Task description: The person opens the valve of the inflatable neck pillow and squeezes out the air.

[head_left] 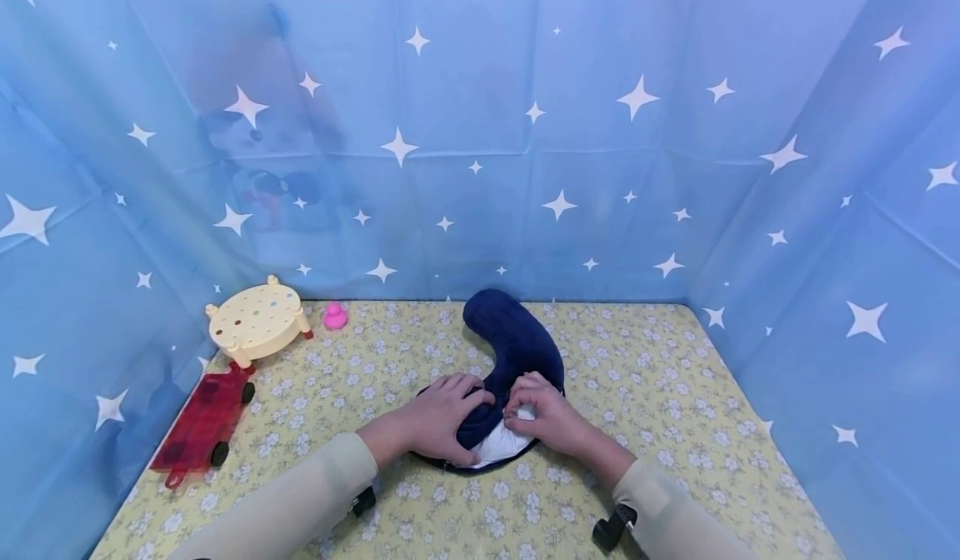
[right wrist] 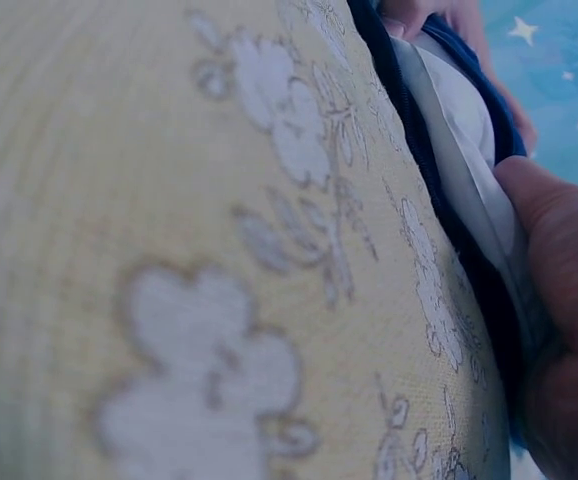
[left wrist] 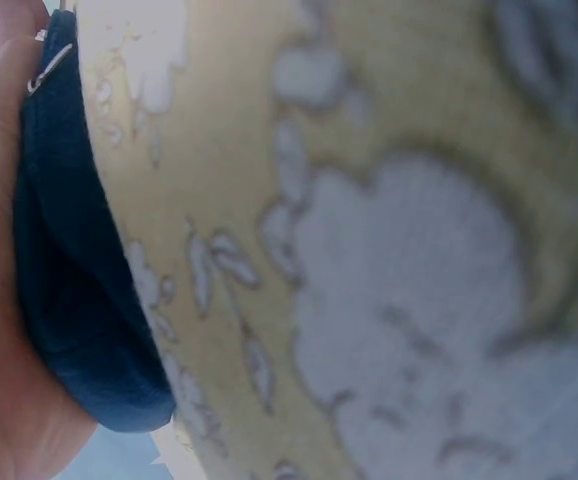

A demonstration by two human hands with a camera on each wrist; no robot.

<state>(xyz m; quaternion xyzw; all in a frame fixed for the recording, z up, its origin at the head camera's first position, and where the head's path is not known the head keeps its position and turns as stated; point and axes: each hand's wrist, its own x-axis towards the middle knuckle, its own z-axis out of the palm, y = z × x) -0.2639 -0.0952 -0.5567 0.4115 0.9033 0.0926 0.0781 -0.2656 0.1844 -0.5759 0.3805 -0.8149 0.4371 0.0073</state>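
Note:
A dark navy, U-shaped neck pillow [head_left: 525, 335] lies on the table, its curved far end pointing away from me. Along its near side the cover is unzipped and a white inner pillow [head_left: 501, 445] shows through the gap. My left hand [head_left: 442, 418] grips the pillow's left end, thumb at the near edge by the opening. With thumb and fingertips, my right hand [head_left: 546, 414] pinches the cover's edge at the right side of the opening. In the right wrist view, the white inner [right wrist: 469, 150] runs beside the dark zipper edge. A zipper pull [left wrist: 49, 68] appears in the left wrist view.
A cream toy stool [head_left: 258, 322] with coloured dots leans at the back left. In front of it lies a translucent red toy cart [head_left: 198, 422] with black wheels. A pink rubber duck [head_left: 335, 317] stands nearby. Blue star-printed curtains surround the flower-patterned tabletop [head_left: 660, 393].

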